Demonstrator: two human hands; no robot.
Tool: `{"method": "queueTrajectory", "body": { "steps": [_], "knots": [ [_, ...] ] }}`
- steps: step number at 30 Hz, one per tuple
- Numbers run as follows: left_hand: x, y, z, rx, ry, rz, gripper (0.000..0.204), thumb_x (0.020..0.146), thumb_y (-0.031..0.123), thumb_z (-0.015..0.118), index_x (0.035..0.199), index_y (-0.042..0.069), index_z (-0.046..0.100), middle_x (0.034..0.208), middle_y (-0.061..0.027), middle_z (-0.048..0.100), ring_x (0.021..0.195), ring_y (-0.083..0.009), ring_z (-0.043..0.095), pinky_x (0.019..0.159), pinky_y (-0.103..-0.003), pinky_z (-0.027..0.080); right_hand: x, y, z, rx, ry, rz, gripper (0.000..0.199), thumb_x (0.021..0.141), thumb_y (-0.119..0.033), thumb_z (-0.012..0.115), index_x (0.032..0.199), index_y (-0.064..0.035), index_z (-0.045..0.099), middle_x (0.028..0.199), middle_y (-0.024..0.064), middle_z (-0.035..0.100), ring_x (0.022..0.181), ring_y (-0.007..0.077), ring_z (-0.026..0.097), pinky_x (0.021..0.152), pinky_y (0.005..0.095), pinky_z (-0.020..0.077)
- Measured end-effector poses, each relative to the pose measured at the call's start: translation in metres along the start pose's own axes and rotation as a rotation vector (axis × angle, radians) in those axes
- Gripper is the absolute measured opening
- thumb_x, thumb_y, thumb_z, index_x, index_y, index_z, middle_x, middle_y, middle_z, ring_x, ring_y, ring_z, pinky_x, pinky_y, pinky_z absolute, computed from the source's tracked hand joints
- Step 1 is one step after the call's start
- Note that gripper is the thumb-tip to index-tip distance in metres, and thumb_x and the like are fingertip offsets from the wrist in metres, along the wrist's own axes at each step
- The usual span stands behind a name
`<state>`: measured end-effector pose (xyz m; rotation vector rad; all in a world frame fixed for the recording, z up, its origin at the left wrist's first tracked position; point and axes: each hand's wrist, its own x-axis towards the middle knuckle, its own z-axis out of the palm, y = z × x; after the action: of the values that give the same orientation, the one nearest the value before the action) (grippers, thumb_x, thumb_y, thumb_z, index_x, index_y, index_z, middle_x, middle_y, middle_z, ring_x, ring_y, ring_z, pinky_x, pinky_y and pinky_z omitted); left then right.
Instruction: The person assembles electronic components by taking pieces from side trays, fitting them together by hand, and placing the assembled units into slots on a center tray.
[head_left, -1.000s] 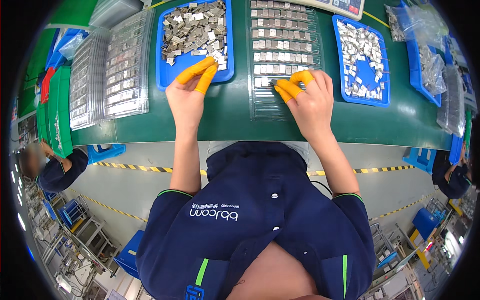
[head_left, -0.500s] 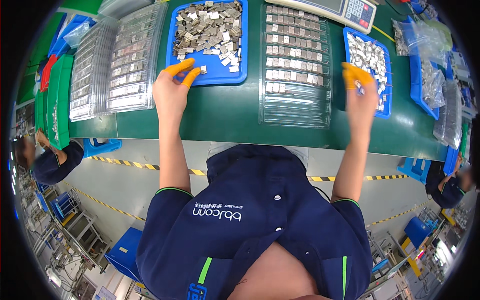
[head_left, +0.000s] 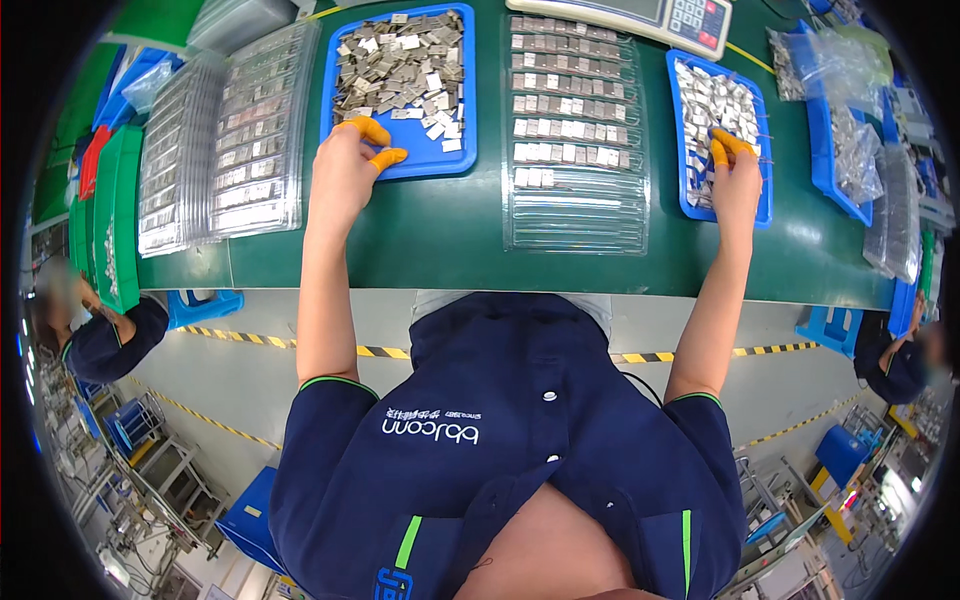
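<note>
My left hand [head_left: 345, 170] reaches over the near-left edge of a blue tray [head_left: 430, 160] of flat metal pieces [head_left: 400, 65]. Its fingers, in yellow finger cots, are bent toward the thumb, and whatever lies between them is hidden. My right hand [head_left: 737, 180], also in yellow cots, is in a smaller blue tray [head_left: 698, 213] of white-and-silver pieces [head_left: 715, 95]. Its thumb and finger come together low among the pieces; I cannot see what they grip. Between the hands lies a clear plastic tray [head_left: 575, 225] with rows of metal pieces [head_left: 572, 130], its nearest row only partly filled.
Stacked clear trays [head_left: 255, 150] of pieces stand on the left beside a green bin [head_left: 122, 220]. A scale [head_left: 690, 25] sits at the far right. Blue bins [head_left: 825, 165] with plastic bags line the right side. Other people sit at both sides, beyond the green table [head_left: 430, 255].
My right hand has swung from the small tray's left edge into its pieces. My left hand has shifted slightly right over its tray; the loose piece by its fingertips no longer shows.
</note>
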<state>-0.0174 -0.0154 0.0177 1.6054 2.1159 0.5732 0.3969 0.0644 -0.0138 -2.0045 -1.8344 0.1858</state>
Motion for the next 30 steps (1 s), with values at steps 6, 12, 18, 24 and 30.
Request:
{"method": "queueTrajectory", "body": {
  "steps": [6, 12, 18, 24, 30],
  "knots": [
    [-0.001, -0.001, 0.005, -0.013, 0.059, -0.013, 0.024, 0.065, 0.010, 0.076, 0.084, 0.000, 0.065, 0.082, -0.0126, 0.061, 0.069, -0.0208, 0.062, 0.063, -0.031, 0.049, 0.006, -0.009, 0.000, 0.185, 0.003, -0.149, 0.022, 0.080, -0.004, 0.054, 0.100, 0.0032, 0.058, 0.098, 0.0204, 0.058, 0.084, 0.0323, 0.058, 0.073, 0.0381, 0.0460],
    [-0.003, 0.003, -0.010, -0.115, -0.010, -0.036, 0.023, 0.067, 0.005, 0.072, 0.088, -0.001, 0.065, 0.082, -0.0144, 0.064, 0.071, -0.0219, 0.063, 0.066, -0.030, 0.049, 0.010, -0.011, -0.002, 0.108, -0.055, 0.031, 0.023, 0.073, -0.005, 0.062, 0.096, 0.0004, 0.063, 0.081, 0.0143, 0.064, 0.071, 0.0256, 0.062, 0.066, 0.0333, 0.0489],
    [0.002, -0.004, -0.011, 0.006, -0.043, -0.023, 0.023, 0.068, 0.005, 0.071, 0.089, -0.002, 0.064, 0.081, -0.0145, 0.066, 0.071, -0.0221, 0.063, 0.066, -0.030, 0.049, 0.000, -0.026, -0.020, 0.051, 0.013, 0.180, 0.023, 0.073, -0.006, 0.064, 0.096, -0.0033, 0.067, 0.082, 0.0145, 0.066, 0.069, 0.0261, 0.063, 0.066, 0.0319, 0.0492],
    [0.002, 0.005, -0.016, 0.009, -0.073, 0.014, 0.020, 0.069, 0.004, 0.070, 0.088, -0.003, 0.064, 0.080, -0.0134, 0.065, 0.070, -0.0193, 0.062, 0.067, -0.029, 0.049, -0.009, -0.034, -0.038, 0.115, 0.287, -0.055, 0.020, 0.079, -0.008, 0.063, 0.098, -0.0011, 0.066, 0.082, 0.0138, 0.065, 0.067, 0.0198, 0.063, 0.062, 0.0271, 0.0489],
    [-0.010, 0.032, 0.004, -0.774, -0.156, -0.029, 0.021, 0.075, 0.002, 0.067, 0.095, -0.005, 0.063, 0.088, -0.0110, 0.066, 0.075, -0.0148, 0.063, 0.069, -0.024, 0.050, -0.030, -0.067, -0.032, 1.068, 0.031, 0.044, 0.022, 0.084, -0.004, 0.059, 0.104, 0.0037, 0.062, 0.088, 0.0112, 0.065, 0.076, 0.0152, 0.063, 0.070, 0.0236, 0.0503]
  ]
}}
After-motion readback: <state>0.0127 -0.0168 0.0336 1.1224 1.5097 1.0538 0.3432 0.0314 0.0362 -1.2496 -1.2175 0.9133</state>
